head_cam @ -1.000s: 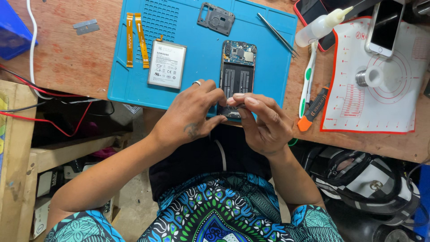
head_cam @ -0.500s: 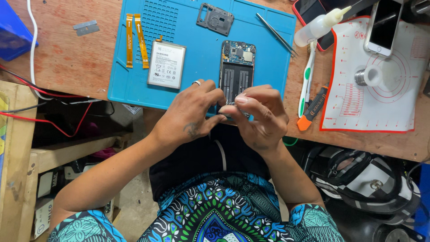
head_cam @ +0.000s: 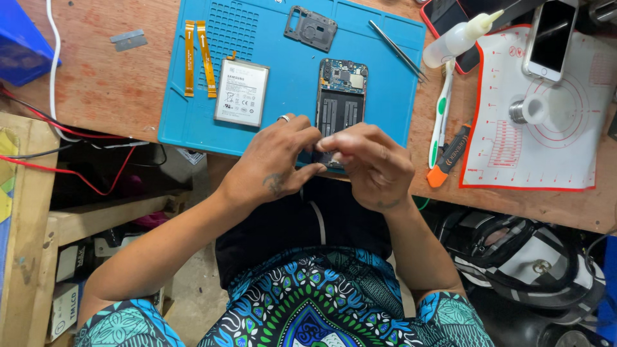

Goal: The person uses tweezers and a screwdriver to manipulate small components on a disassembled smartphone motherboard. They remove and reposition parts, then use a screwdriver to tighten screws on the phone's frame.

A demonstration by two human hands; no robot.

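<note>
blue box [head_cam: 22,42]: far left, on the wooden bench [head_cam: 103,90], partly out of view.
cables [head_cam: 77,132]: red, black and white, running off the bench's left edge.
metal blade [head_cam: 127,40]: flat on the bench, just left of the mat.
blue mat [head_cam: 283,38]: on the bench, holds all the phone parts.
flex ribbons [head_cam: 196,58]: two orange strips, side by side on the mat's left part.
battery [head_cam: 241,92]: white, flat on the mat, just right of the ribbons.
left hand [head_cam: 276,164]: ring on one finger, fingers pinched narrow at the phone's near end; whatever it holds is too small to tell.
opened phone [head_cam: 340,103]: back off, board exposed, lying on the mat's centre-right, near end under both hands.
right hand [head_cam: 373,164]: fingers curled tight, tips meeting the left hand's over the phone's bottom edge.
camera frame [head_cam: 311,28]: dark, at the mat's top.
tweezers [head_cam: 397,50]: on the mat's right edge.
squeeze bottle [head_cam: 459,40]: lying off the mat.
white mat [head_cam: 546,154]: far right, with a second phone [head_cam: 549,38] on it.
</note>
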